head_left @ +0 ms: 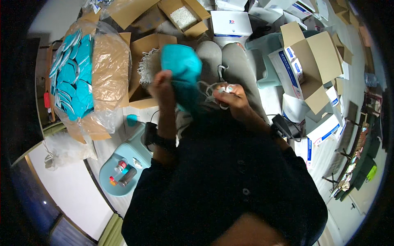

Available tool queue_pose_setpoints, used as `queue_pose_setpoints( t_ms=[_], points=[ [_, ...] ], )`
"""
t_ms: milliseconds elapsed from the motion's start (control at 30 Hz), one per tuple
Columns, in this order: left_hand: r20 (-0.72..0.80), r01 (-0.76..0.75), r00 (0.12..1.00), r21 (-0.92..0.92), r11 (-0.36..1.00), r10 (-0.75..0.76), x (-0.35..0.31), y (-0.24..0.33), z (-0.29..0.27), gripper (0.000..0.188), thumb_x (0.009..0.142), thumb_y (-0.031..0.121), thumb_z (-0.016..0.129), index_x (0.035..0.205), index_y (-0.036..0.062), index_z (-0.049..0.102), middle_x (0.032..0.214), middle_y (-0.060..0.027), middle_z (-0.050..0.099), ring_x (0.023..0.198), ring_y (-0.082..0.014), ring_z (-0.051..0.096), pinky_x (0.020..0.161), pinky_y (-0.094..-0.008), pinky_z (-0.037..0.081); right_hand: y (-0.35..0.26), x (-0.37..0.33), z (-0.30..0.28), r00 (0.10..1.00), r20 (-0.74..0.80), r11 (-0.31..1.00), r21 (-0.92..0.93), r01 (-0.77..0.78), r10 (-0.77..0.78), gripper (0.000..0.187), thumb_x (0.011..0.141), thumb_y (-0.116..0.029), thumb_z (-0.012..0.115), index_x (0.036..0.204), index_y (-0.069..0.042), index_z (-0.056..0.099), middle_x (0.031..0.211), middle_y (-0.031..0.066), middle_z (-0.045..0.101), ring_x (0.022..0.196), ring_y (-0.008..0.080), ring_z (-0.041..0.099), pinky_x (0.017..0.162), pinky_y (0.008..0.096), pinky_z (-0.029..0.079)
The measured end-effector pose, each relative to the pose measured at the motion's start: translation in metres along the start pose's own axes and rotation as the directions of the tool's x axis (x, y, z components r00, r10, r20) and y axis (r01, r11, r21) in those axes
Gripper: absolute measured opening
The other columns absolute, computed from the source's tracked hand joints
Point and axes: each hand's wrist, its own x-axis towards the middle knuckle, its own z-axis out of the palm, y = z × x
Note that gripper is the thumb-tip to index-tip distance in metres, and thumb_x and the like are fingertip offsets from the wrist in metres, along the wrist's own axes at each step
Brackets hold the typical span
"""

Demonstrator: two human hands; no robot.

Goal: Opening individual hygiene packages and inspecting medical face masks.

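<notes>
My left hand is closed on a teal face mask, raised over my lap and slightly smeared by motion. Part of a second teal layer shows just below it. To the right, my right hand pinches a white elastic cord, whose loops hang between the two hands. Small white bits show at its fingertips, too small to name. On the far left, an open carton lined with a clear plastic bag holds many stacked teal masks.
Ahead on the left, an open carton contains white cords; another carton holds small white pieces. White boxes and an open carton crowd the right. A light-blue stool with bottles stands at lower left.
</notes>
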Motion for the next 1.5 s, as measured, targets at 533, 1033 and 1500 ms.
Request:
queue_pose_setpoints(
  t_ms=[533,1033,1500],
  points=[
    [0.052,0.457,0.876,-0.41,0.789,-0.48,0.025,-0.041,-0.105,0.043,0.095,0.037,0.053,0.111,-0.0022,0.061,0.092,-0.0108,0.065,0.083,-0.019,0.06,0.073,-0.0321,0.049,0.112,0.052,-0.067,0.976,0.119,0.519,-0.855,0.007,0.184,0.042,0.085,-0.027,0.065,0.115,-0.006,0.045,0.089,0.0166,0.065,0.079,0.0324,0.064,0.071,0.0441,0.051],
    [-0.578,-0.095,0.749,-0.577,0.811,-0.324,0.118,0.057,-0.225,0.053,0.095,0.048,0.045,0.116,0.0014,0.058,0.111,-0.0101,0.061,0.1,-0.0211,0.057,0.088,-0.0344,0.044,0.052,0.196,0.142,0.749,0.624,0.444,-0.62,0.647,-0.222,0.058,0.083,-0.02,0.067,0.133,-0.003,0.043,0.142,0.0241,0.035,0.132,0.0405,0.034,0.107,0.0434,0.034],
    [-0.83,0.122,0.556,0.026,0.992,-0.047,0.338,-0.015,-0.444,0.091,0.084,0.068,0.047,0.13,-0.0098,0.045,0.131,-0.0262,0.051,0.116,-0.0395,0.053,0.098,-0.0424,0.042,0.022,0.043,0.015,0.997,0.0,0.714,-0.698,0.056,-0.077,0.027,0.086,-0.012,0.062,0.11,0.0,0.061,0.104,0.0165,0.063,0.097,0.027,0.063,0.078,0.0356,0.052]
  ],
)
